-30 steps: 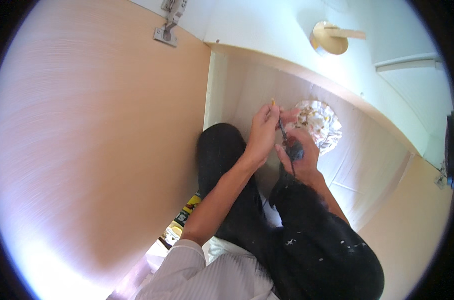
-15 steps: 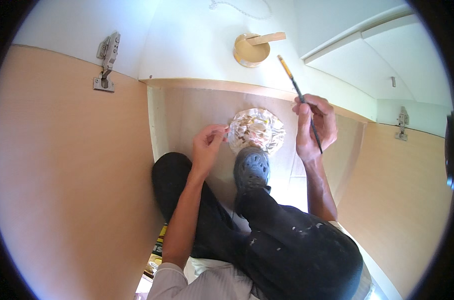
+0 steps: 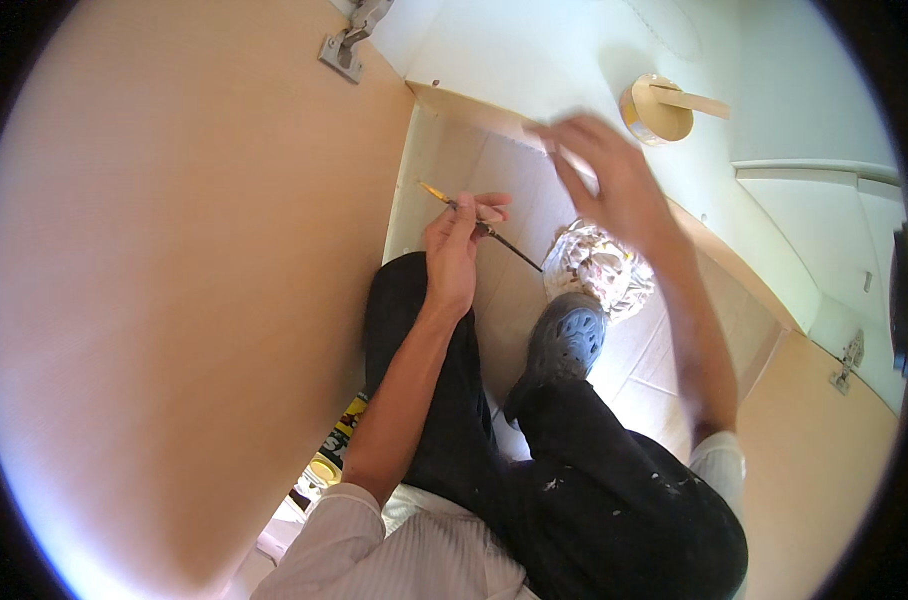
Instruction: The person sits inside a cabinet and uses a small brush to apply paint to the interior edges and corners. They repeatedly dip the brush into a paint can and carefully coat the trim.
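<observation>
My left hand (image 3: 458,250) is closed around a thin paintbrush (image 3: 514,250) with a dark handle; its yellowish tip points up and left, towards the wood-coloured door. Smeared by motion, my right hand (image 3: 614,185) reaches over the front edge of the white cabinet floor (image 3: 534,70), fingertips close to that edge. Whether it holds anything cannot be made out. Beyond it on the white surface stands a round tub (image 3: 664,115) of cream paint or filler, with a flat wooden stick (image 3: 696,102) lying across its rim. Below, a crumpled, stained plastic sheet (image 3: 599,265) lies at my shoe.
A large wood-coloured door (image 3: 194,250) stands on the left, its metal hinge (image 3: 346,50) at the top. Another door (image 3: 824,440) is on the right, with a hinge (image 3: 850,362). My grey shoe (image 3: 566,340) rests on the tiled floor. Containers (image 3: 326,468) show behind the left door.
The paintbrush has passed from my right hand to my left. My right hand has moved up and left to the cabinet edge. The view has turned, with the scene shifting right.
</observation>
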A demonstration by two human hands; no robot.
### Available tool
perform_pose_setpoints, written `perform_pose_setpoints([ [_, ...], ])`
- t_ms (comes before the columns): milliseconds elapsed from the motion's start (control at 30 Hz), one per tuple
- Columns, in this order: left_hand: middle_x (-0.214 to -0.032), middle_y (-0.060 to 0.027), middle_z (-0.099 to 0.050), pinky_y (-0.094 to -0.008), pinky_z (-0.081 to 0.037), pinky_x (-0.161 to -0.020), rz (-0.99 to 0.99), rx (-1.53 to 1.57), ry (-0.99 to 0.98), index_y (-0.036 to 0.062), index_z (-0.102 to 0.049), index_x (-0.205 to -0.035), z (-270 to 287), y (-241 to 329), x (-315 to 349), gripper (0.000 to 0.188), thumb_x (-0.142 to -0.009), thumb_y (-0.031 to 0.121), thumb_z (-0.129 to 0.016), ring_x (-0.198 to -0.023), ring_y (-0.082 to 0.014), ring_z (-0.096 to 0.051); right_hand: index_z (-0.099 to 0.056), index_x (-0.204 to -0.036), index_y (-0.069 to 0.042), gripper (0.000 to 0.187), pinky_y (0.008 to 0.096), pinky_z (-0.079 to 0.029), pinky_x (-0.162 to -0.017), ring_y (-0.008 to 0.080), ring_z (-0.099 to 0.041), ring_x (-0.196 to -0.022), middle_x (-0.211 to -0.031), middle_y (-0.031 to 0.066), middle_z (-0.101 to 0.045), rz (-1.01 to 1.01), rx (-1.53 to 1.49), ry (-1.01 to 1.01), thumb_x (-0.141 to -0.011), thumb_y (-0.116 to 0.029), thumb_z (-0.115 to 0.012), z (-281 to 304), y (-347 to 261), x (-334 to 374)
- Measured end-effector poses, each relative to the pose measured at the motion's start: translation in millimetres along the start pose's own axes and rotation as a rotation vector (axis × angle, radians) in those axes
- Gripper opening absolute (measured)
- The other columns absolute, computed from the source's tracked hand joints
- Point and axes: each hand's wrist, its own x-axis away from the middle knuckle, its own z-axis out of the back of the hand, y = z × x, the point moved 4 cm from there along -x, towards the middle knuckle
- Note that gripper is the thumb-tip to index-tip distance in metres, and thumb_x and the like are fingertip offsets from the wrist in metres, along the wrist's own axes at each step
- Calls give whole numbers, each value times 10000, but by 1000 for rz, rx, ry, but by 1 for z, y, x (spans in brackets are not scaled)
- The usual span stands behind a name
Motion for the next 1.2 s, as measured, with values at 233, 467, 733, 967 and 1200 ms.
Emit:
perform_pose_setpoints([
  [233,-1053,-102,-716,-290,-451,-786,1,-243,3,39,-677,-904,-26,-11,-1,431,-1085,347,-437,-844,-142,-633,-668,-1258,-119,352,420,-498,-801,311,-614,-903,-991,124,-631,206,67,-177,-940,-6,-569,-48,72,-90],
  [467,-1032,-84,-719,-279,-435,-758,6,-227,14,49,-683,-930,-19,-16,-3,416,-1088,338,-428,-826,-122,-618,-663,-1020,-57,107,413,-506,-797,309,-632,-898,-957,125,-635,279,8,-213,-922,-51,-623,-63,66,-115],
  [733,-1033,-81,-718,-278,-428,-749,34,-238,9,52,-679,-934,-20,-17,-3,407,-1086,336,-431,-820,-119,-610,-690,-983,-65,108,443,-499,-792,361,-632,-920,-949,160,-637,307,-52,-287,-922,-94,-605,-75,62,-127],
  [967,-1022,-78,-716,-281,-421,-744,28,-222,0,56,-679,-911,-20,-19,-3,423,-1084,351,-430,-807,-118,-602,-707,-964,-41,137,439,-506,-770,373,-640,-881,-935,167,-643,336,-61,-288,-872,-42,-605,-70,58,-125],
  [1200,-1021,-79,-717,-278,-417,-740,39,-238,12,54,-683,-907,-20,-15,-3,431,-1085,352,-427,-802,-113,-598,-686,-922,-9,162,433,-503,-740,368,-642,-871,-928,172,-641,370,-93,-296,-797,53,-603,-72,63,-121],
])
